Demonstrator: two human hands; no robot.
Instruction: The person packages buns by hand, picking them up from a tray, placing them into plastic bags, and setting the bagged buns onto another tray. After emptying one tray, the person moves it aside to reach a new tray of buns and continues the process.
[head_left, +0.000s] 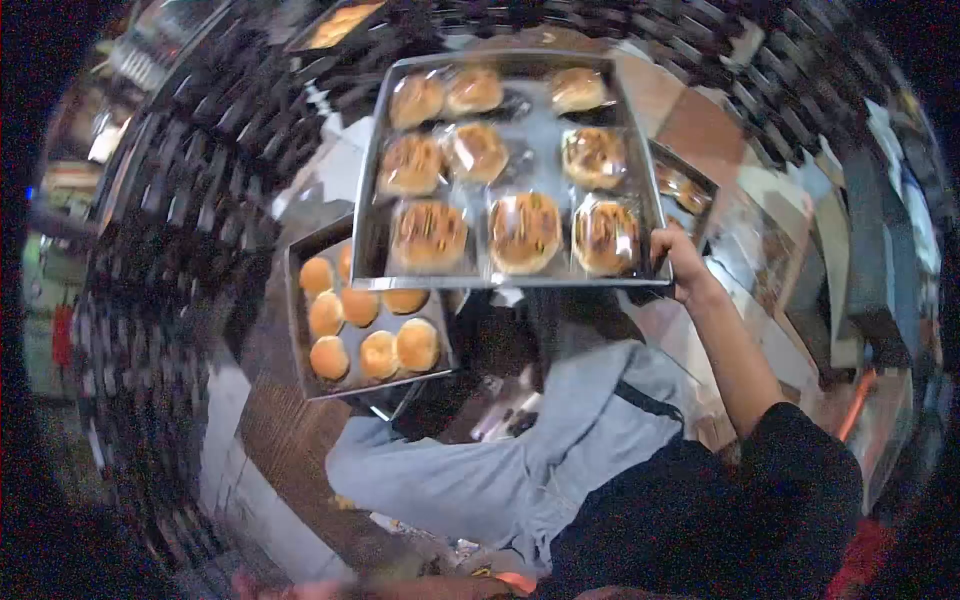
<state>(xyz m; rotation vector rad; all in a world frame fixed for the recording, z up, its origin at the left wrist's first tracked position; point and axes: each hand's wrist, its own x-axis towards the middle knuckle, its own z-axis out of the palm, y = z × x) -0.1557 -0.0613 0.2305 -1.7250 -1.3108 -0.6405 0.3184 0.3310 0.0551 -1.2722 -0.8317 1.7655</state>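
Note:
My right hand (680, 258) is closed on the near right corner of a metal baking tray (520, 283), which hangs in front of me above the floor. On this tray sit several browned buns (526, 232) in clear wrapping, set in rough rows with gaps between some. Below and to the left, a second tray (292, 300) carries several plain golden rolls (360, 306), partly covered by the held tray. My left hand does not show.
A third tray (712, 190) with baked goods shows behind the held one at right. Another tray of bread (345, 26) is at the upper left. My jeans-clad legs (450, 475) are below. Flattened cardboard (695, 135) lies at the right.

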